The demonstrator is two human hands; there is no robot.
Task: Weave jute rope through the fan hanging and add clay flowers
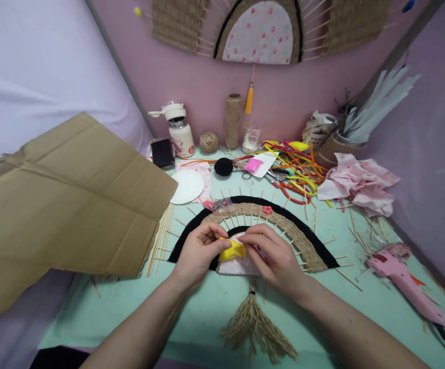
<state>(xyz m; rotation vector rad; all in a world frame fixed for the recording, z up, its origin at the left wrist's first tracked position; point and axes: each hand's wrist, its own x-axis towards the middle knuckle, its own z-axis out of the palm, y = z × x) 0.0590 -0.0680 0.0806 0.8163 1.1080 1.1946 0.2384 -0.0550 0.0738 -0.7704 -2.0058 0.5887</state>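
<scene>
A small glossy yellow packet point(233, 249) is pinched between the fingertips of my left hand point(201, 251) and my right hand point(274, 256). Both hands are closed at its two ends, held above a half-round woven fan point(241, 205). The fan has a black outer band, a tan twine band and thin wooden sticks poking out. Its pale spotted centre point(232, 267) is partly hidden by my hands. A pink bead flower point(267, 210) sits on the twine band, and a clear plastic bag point(222, 205) with red bits lies over the edge. Below hangs a twine tassel point(257, 323).
Cardboard point(80, 205) covers the left side. A pink glue gun point(407, 282) lies at right. Behind are a white bottle point(181, 136), a twine cone point(233, 120), scissors point(295, 192), coloured pipe cleaners and crumpled cloth point(363, 182). Another woven piece hangs on the wall.
</scene>
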